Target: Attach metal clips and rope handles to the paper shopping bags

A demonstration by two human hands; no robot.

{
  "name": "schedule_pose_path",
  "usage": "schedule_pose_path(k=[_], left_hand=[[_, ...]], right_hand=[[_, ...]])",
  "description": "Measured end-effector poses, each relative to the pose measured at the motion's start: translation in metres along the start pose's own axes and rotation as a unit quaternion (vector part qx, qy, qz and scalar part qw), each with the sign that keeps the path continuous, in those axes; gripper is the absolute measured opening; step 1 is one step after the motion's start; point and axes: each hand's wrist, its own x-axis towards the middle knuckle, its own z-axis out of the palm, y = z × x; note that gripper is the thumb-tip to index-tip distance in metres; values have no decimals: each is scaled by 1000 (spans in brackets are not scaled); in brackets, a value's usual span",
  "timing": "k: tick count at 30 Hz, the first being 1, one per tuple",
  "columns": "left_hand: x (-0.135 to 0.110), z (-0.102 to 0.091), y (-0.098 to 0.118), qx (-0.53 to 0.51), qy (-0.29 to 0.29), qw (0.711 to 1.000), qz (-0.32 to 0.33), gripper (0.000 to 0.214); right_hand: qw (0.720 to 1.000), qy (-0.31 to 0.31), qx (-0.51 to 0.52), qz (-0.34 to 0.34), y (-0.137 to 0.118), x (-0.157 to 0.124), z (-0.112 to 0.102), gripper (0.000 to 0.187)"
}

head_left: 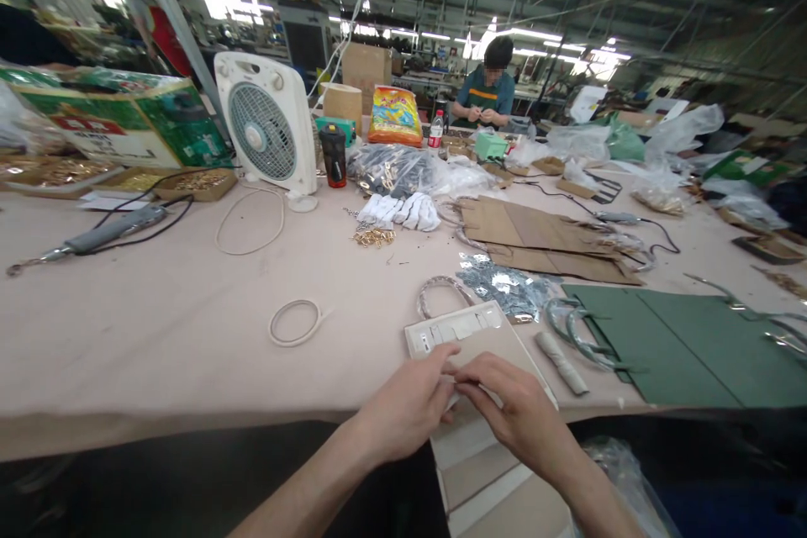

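My left hand (407,403) and my right hand (517,408) meet fingertip to fingertip over a beige bag panel (498,345). Both are closed in a pinch, and whatever lies between the fingers is too small to make out. The panel rests partly on the table and hangs over its front edge toward me. Small cut slots and a pale strip run along its far end, where a plastic-wrapped loop handle (441,284) sticks out. Just right of it lies a rolled grey-beige piece (562,363). Grey metal plates (504,284) are heaped behind the panel.
Green bag panels (687,345) with handles lie at right, brown panels (542,231) behind. A ring of cord (294,323) sits at left. Farther off are a soldering-iron-like tool (113,231), a box fan (265,122), gold hardware (374,238) and a seated co-worker (485,92).
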Motion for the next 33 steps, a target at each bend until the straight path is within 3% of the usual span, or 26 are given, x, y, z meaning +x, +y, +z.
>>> schedule_pose_path(k=[3,7,10,14,16,20,23,27,33], left_hand=[[-1,-4,2,62,17,998,25,29],[-3,-5,2,60,17,998,18,28],[-5,-1,-5,-72,5,996,-49,25],[-7,1,-26,-289,17,950,-120,37],[-10,-1,-36,-329,30,936,-125,41],[-18,-2,-41,-188,-12,979,-78,24],[-20,3,-38,-69,-33,997,-30,19],[-17,8,-40,-35,-10,998,-55,25],[-15,8,-42,-22,6,998,-60,25]], right_hand=[[1000,2,-17,14,-2,-2,0,16],[1000,5,-19,7,-4,-4,5,14],[999,29,-20,-15,-7,-8,17,16],[993,57,30,-97,-9,-17,31,17],[991,56,69,-96,-6,-15,30,16],[991,106,79,14,8,19,17,10],[993,52,83,58,20,53,14,16],[992,-15,97,82,30,77,27,15],[995,-8,69,69,39,79,41,14]])
